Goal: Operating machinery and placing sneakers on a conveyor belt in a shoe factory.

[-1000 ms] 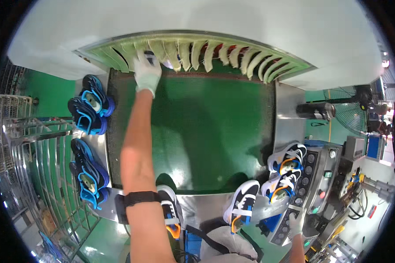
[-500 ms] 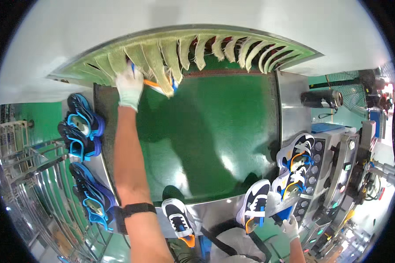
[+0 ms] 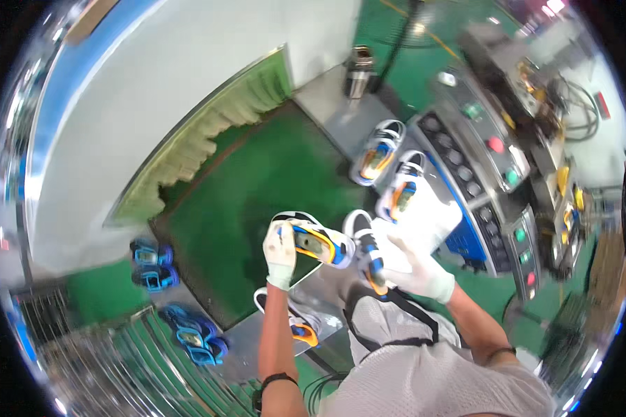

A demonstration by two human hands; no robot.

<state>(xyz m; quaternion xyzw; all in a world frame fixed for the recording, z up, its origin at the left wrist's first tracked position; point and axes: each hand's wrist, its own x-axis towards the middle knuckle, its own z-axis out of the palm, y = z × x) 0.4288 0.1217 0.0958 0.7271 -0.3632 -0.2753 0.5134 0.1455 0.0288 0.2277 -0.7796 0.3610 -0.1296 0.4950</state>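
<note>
At the far left, blue shoes point(image 3: 151, 264) sit in pairs beside a metal wire rack point(image 3: 97, 354), with more blue shoes point(image 3: 195, 337) lower down, and the green conveyor belt point(image 3: 257, 201) runs up to a slatted curtain point(image 3: 209, 139) at the mouth of a white machine housing point(image 3: 139, 90). Over the near end of the belt the gloved left hand point(image 3: 280, 254) has its fingers closed around the heel of a white, blue and orange shoe point(image 3: 316, 240), held up clear of the belt with its opening facing up. Just beside it the gloved right hand point(image 3: 414, 267) grips a second shoe point(image 3: 368, 254) of the same colours, fingers wrapped round it. Another shoe point(image 3: 295, 323) lies below on the steel ledge, and two more shoes point(image 3: 389, 167) rest on the ledge to the right, next to a control panel point(image 3: 490, 174) with coloured buttons. The step in hand looks like taking a pair off the belt for checking; the next move would call for a firm hold on both shoes and a free spot to set them down together.
</note>
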